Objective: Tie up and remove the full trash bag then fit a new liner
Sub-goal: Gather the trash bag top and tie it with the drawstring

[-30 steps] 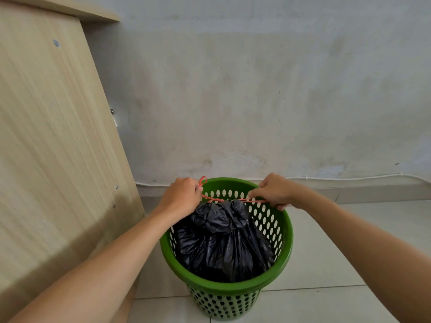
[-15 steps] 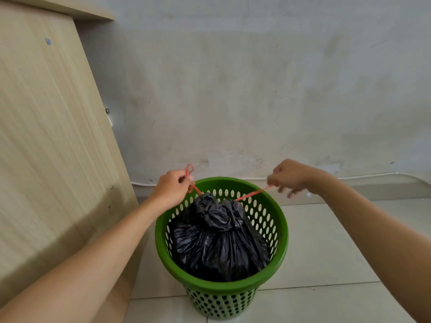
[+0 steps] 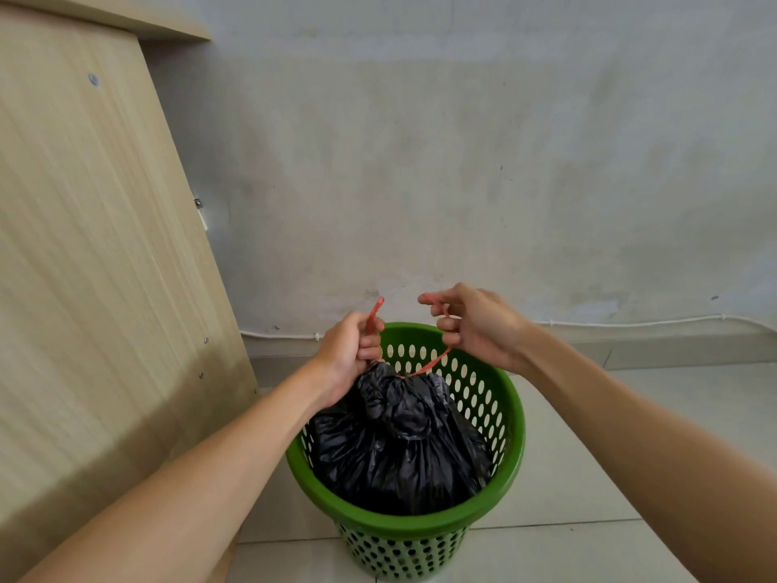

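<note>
A green plastic bin (image 3: 424, 528) with a perforated wall stands on the pale tiled floor (image 3: 567, 477), close to a grey, stained wall (image 3: 462, 162). On the left, a light wooden panel (image 3: 84, 267) with screw heads rises just beside the bin. A thin white cable (image 3: 630, 324) runs along the foot of the wall behind it. Nothing lies between the hands and the bin's open top.

A black trash bag (image 3: 399, 439) sits inside the bin, filling most of it, its bulk below the rim. Its gathered neck points up and toward the far side of the bin, so the bag's long axis runs roughly upright. A red drawstring (image 3: 424, 367) comes out of the neck in two ends.

The left hand (image 3: 349, 355) is over the near-left part of the rim, its grip curled around one end of the drawstring, whose tip sticks up above the fist. The right hand (image 3: 475, 321) is above the far rim, fingers curled, with the other end of the drawstring looped round them and running slack down to the neck of the bag.
</note>
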